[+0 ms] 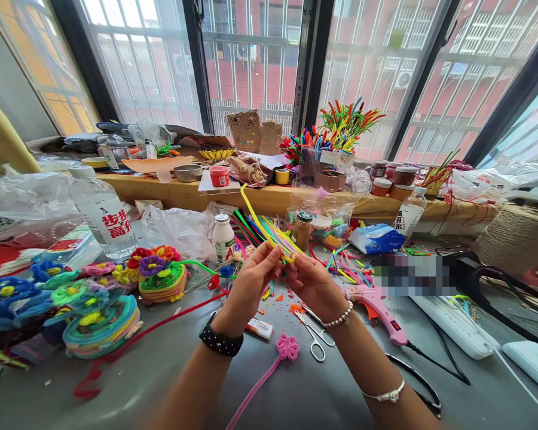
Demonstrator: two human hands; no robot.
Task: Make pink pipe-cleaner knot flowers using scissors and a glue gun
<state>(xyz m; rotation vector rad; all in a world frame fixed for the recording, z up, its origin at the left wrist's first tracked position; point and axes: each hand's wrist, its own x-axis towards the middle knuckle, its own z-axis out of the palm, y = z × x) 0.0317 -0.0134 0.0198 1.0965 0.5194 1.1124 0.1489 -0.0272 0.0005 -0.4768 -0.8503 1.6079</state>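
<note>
Both my hands meet above the middle of the grey table. Between the fingertips of my left hand (260, 267) and my right hand (308, 276) is a yellow pipe cleaner (253, 216), pinched by both. Its free end sticks up and bends over at the tip; the part at my fingers is partly hidden. Below my hands lies a pink pipe-cleaner flower (287, 347) on a long pink stem. Scissors (316, 335) rest under my right wrist, and a pink glue gun (381, 307) lies to the right of it.
Finished flowers and coiled pieces (101, 325) crowd the left side. A water bottle (101, 209), a small white bottle (223, 239) and a brown jar (302, 230) stand behind. A white power strip (459, 325) and cords lie at right. Bundled pipe cleaners (345, 128) stand on the sill.
</note>
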